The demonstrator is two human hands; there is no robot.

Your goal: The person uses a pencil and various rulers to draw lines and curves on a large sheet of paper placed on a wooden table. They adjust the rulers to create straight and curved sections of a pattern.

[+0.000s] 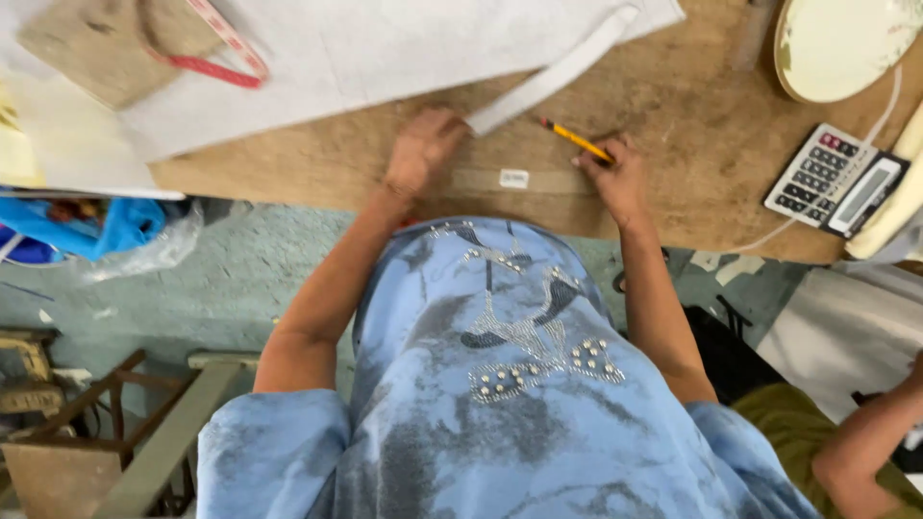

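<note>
While left hand lies flat on clear ruler, right hand pinches yellow pencil, rough wooden table.

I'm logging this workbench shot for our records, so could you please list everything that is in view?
white fabric sheet: one, white, far side of the table
white strip: one, white, slanting from the sheet to the left hand
pencil: one, yellow, in the right hand
clear ruler: one, see-through, flat between the hands
tape measure: one, red and white, far left on a board
calculator: one, white with dark keys, right side of the table
plate: one, cream, far right corner
wooden table: one, brown
blue bag: one, blue, left edge
another person's arm: one, lower right
left hand: on the strip's end
right hand: gripping the pencil
</note>
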